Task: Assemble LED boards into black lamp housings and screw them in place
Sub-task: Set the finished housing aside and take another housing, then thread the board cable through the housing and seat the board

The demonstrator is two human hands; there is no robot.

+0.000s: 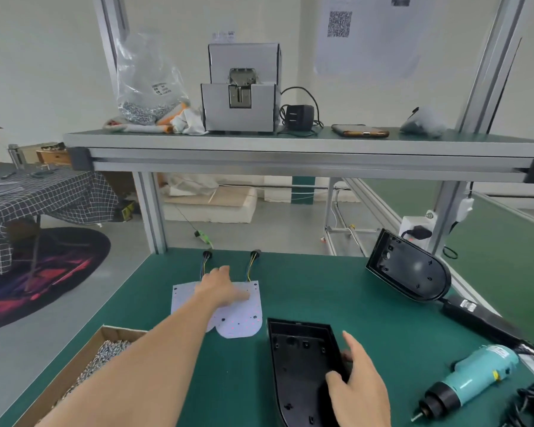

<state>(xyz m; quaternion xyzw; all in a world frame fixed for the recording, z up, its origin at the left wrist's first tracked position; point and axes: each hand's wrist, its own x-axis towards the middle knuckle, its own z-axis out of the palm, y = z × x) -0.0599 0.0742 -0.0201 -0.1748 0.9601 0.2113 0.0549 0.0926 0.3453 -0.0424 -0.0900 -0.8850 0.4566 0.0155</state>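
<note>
Head view: the left grip (224, 289) rests on the white round-ended LED board (241, 322) on the green counter (367, 306); whether it pinches the board I cannot tell. The right grip (356, 386) clasps the rim of the black plastic lamp housing (299, 359) just beside it. Fetching the board seems in hand; next it must seat flat inside the housing

- The left arm (154, 359) is bare and stretches from the near left diagonally toward the far middle, almost straight.
- The left hand (225, 288) lies palm down, fingers pointing far and thumb out to the right, resting on an LED board (244, 325).
- The right hand (358, 383) sits near right, thumb inside a black lamp housing (296, 349) and fingers around its right rim, gripping it; the index finger points far.
</note>
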